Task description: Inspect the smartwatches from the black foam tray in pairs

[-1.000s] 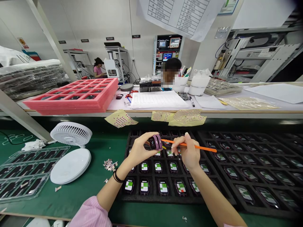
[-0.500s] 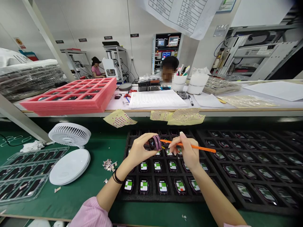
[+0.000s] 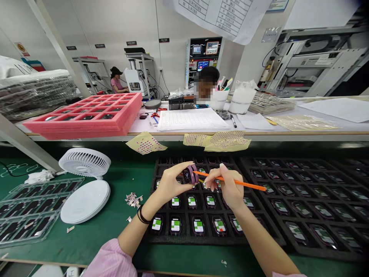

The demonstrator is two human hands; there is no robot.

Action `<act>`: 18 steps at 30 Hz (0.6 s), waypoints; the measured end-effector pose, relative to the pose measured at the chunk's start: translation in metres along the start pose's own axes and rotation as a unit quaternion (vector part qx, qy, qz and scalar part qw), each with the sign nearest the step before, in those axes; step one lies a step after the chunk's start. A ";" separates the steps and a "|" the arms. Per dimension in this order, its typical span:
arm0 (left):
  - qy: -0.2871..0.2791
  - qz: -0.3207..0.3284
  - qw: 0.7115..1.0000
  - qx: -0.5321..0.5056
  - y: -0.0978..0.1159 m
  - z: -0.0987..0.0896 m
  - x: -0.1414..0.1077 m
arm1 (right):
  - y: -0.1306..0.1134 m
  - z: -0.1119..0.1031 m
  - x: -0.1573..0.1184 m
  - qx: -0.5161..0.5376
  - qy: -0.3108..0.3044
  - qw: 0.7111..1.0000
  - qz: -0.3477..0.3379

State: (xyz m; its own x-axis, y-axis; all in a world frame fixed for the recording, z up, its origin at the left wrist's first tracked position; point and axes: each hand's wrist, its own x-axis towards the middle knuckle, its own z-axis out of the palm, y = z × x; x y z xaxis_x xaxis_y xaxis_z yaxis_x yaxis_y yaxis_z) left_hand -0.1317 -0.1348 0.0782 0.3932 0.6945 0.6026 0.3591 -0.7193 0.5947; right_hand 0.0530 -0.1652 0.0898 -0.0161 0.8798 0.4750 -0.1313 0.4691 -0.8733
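My left hand (image 3: 170,184) is closed on a purple smartwatch case (image 3: 195,175), pinched between thumb and fingers, with its dark lit face turned to the left. An orange stick (image 3: 251,185), thin and pointed, is gripped in my right hand (image 3: 230,186) like a pen. Its tip touches or nearly touches the watch's right side; I cannot tell which. Both hands hover over a black foam tray (image 3: 190,241), where several watches (image 3: 198,226) with green and white screens lie in separate pockets.
A second black tray (image 3: 284,240) of watches adjoins on the right. On the left stand a white fan (image 3: 85,202), a clear tray (image 3: 27,219) with dark parts and scattered small scraps (image 3: 133,200). A shelf edge (image 3: 173,135) runs behind, holding a pink foam tray (image 3: 77,132). A person (image 3: 208,79) sits beyond.
The orange stick has shifted slightly, its tip now overlapping the watch's edge and its rear end a little lower and farther right. My left hand and the watch moved slightly right.
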 end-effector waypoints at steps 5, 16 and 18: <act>-0.005 -0.001 1.000 0.003 -0.001 0.000 0.000 | 0.001 -0.001 0.000 -0.008 -0.006 1.000 0.003; 0.009 0.038 0.999 0.024 -0.006 0.006 -0.001 | 0.001 0.001 0.004 -0.018 0.004 1.000 0.010; 0.011 0.001 1.000 0.000 -0.001 0.006 0.001 | 0.002 -0.001 0.004 -0.019 -0.004 1.000 0.001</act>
State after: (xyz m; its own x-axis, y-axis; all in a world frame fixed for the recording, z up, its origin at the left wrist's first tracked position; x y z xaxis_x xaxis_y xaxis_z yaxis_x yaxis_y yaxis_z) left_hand -0.1267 -0.1334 0.0747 0.3756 0.6934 0.6149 0.3588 -0.7205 0.5934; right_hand 0.0537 -0.1606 0.0898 -0.0244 0.8802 0.4739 -0.0929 0.4700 -0.8777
